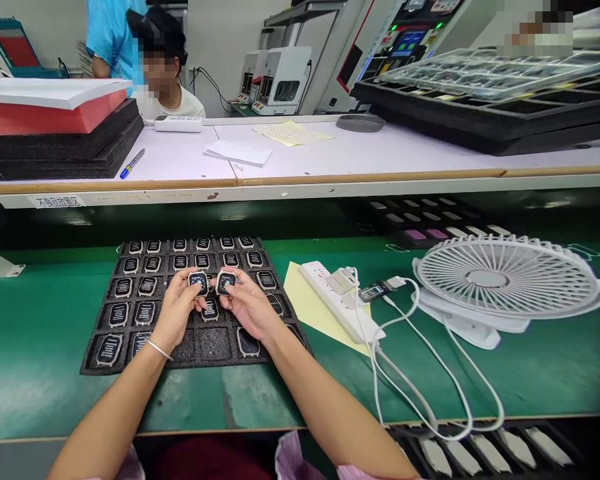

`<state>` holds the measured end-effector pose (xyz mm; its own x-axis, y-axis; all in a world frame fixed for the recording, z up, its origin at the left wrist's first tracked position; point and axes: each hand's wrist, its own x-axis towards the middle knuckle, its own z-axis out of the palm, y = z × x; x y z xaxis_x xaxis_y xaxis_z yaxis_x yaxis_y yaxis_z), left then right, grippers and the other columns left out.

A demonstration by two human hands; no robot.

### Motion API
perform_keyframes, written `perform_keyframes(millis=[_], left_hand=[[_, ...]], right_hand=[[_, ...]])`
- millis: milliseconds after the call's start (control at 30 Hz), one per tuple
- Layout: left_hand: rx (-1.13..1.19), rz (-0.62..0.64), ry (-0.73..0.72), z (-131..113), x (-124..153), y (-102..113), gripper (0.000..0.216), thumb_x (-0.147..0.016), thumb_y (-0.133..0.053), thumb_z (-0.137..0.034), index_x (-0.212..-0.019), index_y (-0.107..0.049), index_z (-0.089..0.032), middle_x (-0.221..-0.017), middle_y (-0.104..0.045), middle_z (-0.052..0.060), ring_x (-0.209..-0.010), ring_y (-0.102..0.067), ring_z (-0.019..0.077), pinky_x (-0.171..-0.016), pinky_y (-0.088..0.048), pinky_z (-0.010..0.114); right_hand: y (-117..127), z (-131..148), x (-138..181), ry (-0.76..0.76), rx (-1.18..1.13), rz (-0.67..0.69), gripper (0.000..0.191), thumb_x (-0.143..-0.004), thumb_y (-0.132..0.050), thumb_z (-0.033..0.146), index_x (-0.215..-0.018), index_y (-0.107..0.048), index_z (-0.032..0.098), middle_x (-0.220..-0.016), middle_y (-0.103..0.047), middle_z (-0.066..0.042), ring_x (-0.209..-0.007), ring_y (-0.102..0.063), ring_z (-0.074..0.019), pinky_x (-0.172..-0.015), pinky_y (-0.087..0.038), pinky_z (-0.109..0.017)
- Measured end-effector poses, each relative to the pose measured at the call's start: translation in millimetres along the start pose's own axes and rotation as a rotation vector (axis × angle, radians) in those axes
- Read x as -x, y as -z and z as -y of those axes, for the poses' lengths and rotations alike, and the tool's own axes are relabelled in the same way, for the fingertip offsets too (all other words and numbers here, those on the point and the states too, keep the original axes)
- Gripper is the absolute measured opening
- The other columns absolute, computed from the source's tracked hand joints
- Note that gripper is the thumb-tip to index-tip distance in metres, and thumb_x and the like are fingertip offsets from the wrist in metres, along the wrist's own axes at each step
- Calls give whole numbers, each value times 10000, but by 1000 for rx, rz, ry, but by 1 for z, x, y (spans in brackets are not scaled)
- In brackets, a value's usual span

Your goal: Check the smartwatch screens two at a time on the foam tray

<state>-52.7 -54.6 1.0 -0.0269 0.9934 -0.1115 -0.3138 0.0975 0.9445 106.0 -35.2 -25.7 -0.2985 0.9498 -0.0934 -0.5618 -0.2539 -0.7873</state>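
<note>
A black foam tray (215, 343) lies on the green mat and holds several small black watch bodies in square pockets. My left hand (176, 312) pinches one watch body (199, 281) above the tray's middle. Close beside it, my right hand (250, 305) pinches a second watch body (225, 281). Both pieces face up toward me, nearly touching each other. A thin bracelet circles my left wrist. A few pockets near the tray's front edge sit empty.
A white power strip (337, 303) with plugged cables lies right of the tray on a yellow sheet (305, 300). A white fan (505, 280) lies flat further right. A shelf (300, 175) above carries foam stacks, papers and black trays. A person sits behind it.
</note>
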Motion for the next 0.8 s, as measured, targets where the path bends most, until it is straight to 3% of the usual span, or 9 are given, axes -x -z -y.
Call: perform_keyframes(millis=[333, 567, 800], left_hand=[[34, 38, 39, 1, 0, 2, 573, -735, -700, -319, -1260, -520, -175, -948, -674, 29, -587, -641, 100, -566, -503, 245], [-120, 53, -56, 4, -2, 3, 523, -721, -657, -235, -1236, -576, -186, -1078, -682, 54, -615, -669, 97, -629, -568, 268], [-162, 47, -88, 5, -3, 4, 451, -711, -646, -227, -1158, -609, -170, -1044, -709, 51, -580, -655, 88, -596, -556, 249]], right_hand=[[-3, 1, 2, 29, 43, -6, 470, -732, -774, 288, -1166, -599, 245, -888, -671, 5, -628, -549, -120, -623, -419, -290], [-4, -1, 5, 119, 178, -3, 437, -740, -699, 192, -1160, -593, 251, -833, -640, 25, -662, -599, -131, -655, -422, -293], [-6, 1, 5, 130, 219, -8, 375, -762, -699, 238, -1123, -595, 240, -831, -629, 25, -633, -591, -126, -629, -421, -295]])
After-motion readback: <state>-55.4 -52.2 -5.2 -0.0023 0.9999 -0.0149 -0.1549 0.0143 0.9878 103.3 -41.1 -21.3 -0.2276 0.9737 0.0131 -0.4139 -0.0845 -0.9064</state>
